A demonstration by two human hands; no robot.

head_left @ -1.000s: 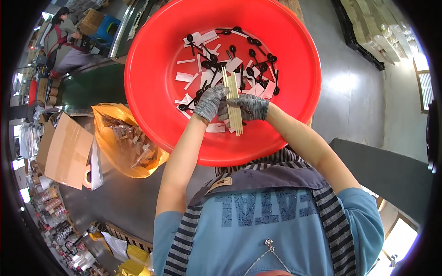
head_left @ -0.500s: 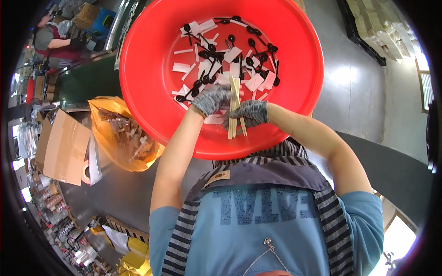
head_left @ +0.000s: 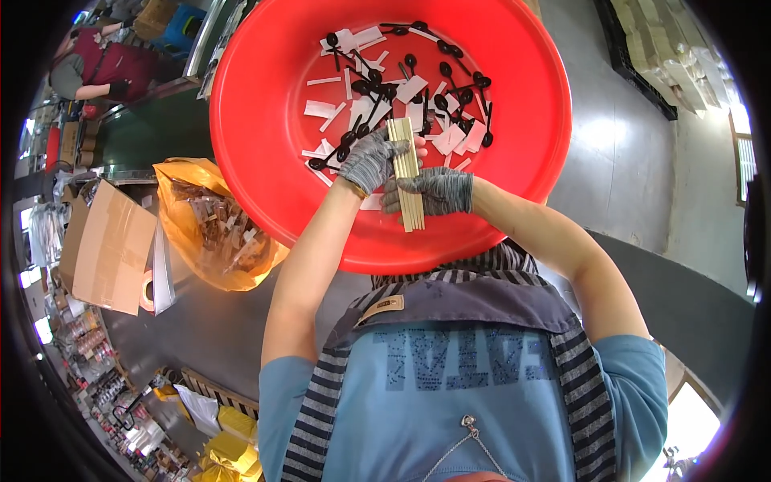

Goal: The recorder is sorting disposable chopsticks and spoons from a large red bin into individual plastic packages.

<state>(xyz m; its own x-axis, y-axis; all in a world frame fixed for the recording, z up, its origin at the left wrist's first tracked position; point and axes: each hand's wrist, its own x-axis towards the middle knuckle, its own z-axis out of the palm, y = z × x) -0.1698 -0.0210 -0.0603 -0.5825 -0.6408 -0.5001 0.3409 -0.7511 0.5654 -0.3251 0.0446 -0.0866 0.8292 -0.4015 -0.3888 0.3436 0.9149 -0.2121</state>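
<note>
A bundle of pale wooden chopsticks (head_left: 413,212) stands out over the near side of a large red basin (head_left: 257,104). My left hand (head_left: 368,165), in a grey knitted glove, closes around its upper part from the left. Gripping lower down from the right is my right hand (head_left: 442,191), gloved the same way, its fingers wrapped over the sticks. The sticks lie side by side with their ends slightly uneven. Beyond my hands, black plastic spoons (head_left: 487,139) lie scattered on the basin floor among white paper pieces (head_left: 411,88) and narrow white strips.
Left of the basin sits an orange bag (head_left: 181,210) holding clear and brownish packets, beside an open cardboard box (head_left: 108,249). A person (head_left: 112,68) in a dark red apron works at a green-topped table (head_left: 148,136). A black pallet (head_left: 634,64) stands at far right.
The chopsticks were fanned and crossed; now they lie together in a neater bundle. My left hand has closed around their upper part. The person at far left has shifted.
</note>
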